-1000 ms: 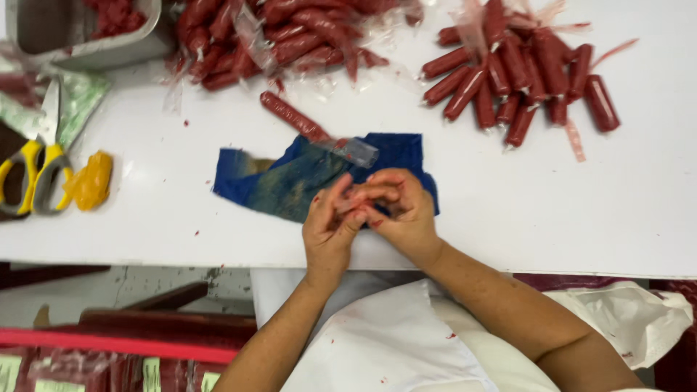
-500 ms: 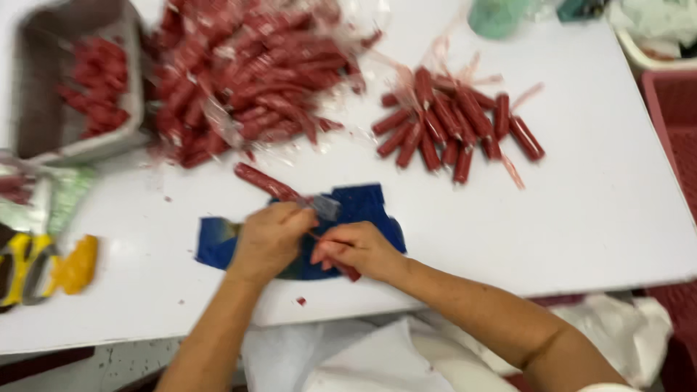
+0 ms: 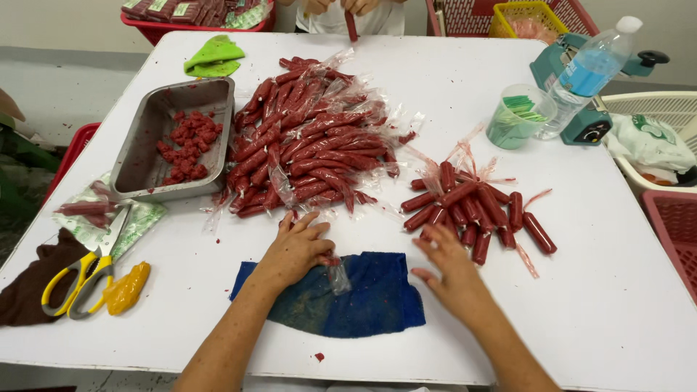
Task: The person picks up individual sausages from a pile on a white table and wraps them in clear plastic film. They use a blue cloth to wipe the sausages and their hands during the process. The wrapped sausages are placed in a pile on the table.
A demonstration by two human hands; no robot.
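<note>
The left hand (image 3: 299, 249) is clamped on a wrapped red sausage (image 3: 330, 260) lying left-to-right over the far edge of the blue cloth (image 3: 363, 297), its clear plastic tail (image 3: 338, 277) trailing nearward. The right hand (image 3: 451, 268), fingers spread and empty, hovers beside the small sausage pile (image 3: 475, 207); bare white table (image 3: 617, 290) lies to the right.
</note>
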